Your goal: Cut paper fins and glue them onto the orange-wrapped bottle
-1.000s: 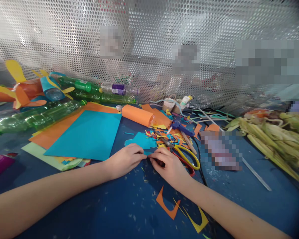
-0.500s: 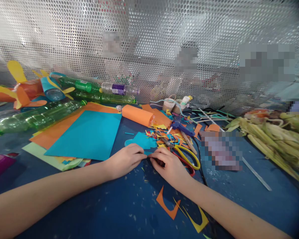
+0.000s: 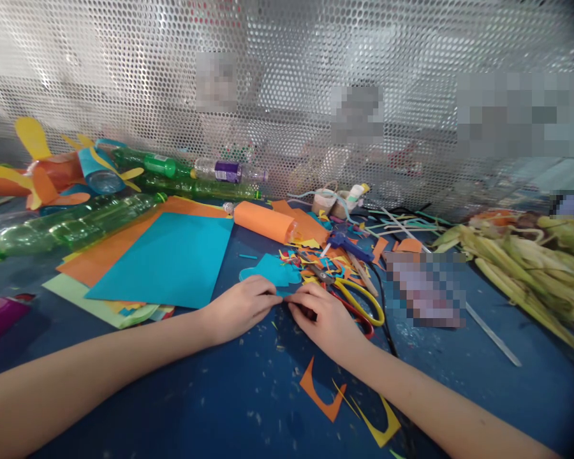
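My left hand [image 3: 243, 308] and my right hand [image 3: 326, 320] meet at their fingertips over the table, both closed in a pinch. Between them shows a small piece of blue paper [image 3: 282, 294], mostly hidden by the fingers. Just beyond the left hand lies a blue paper cutout [image 3: 275, 269]. Yellow-handled scissors [image 3: 363, 302] rest beside the right hand, with a red-handled pair [image 3: 369, 329] partly under them. A blue glue gun [image 3: 349, 245] sits among paper scraps farther back.
Blue sheet [image 3: 172, 258] tops a paper stack at left. Green bottles [image 3: 81, 223], a paper-wrapped orange bottle [image 3: 264, 221] and a paper-and-bottle plane [image 3: 57, 172] stand behind. Corn husks [image 3: 521, 268] lie right. A perforated metal screen [image 3: 287, 83] closes the back; people show through it.
My hands and the things on the table stay in place. Behind the screen, the people have shifted slightly.
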The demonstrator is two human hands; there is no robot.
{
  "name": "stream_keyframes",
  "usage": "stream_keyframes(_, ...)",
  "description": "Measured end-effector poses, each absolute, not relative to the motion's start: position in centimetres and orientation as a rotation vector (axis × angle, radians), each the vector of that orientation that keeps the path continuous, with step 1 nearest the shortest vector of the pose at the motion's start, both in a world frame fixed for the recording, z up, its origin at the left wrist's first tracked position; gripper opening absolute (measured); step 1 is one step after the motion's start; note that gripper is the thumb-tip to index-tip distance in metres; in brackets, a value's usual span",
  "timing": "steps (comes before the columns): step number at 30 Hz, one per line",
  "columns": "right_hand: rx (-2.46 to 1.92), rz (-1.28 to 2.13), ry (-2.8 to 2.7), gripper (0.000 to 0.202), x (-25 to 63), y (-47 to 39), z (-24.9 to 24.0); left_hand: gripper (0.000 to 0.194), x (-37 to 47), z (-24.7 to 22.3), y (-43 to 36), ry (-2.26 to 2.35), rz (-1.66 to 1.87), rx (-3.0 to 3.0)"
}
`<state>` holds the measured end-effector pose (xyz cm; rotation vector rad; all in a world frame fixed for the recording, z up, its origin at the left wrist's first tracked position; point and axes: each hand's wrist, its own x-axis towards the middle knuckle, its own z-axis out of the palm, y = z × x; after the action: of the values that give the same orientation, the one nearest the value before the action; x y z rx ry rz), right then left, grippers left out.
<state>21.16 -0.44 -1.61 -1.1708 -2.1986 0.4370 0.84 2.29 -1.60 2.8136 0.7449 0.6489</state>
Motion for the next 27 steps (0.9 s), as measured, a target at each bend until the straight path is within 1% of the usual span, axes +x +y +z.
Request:
stream_keyframes(12, -1.166, 0.449, -2.181, 0.025, 21.16, -0.5, -1.8, 0.024, 1.06, -1.03, 2.16, 0.787, 0.57, 2.824)
stream_keyframes(27, -1.16, 0.453, -2.19, 0.025, 21.1, -0.36, -1.71, 0.024, 0.92, -1.47, 2.29, 0.733, 0.654, 2.839)
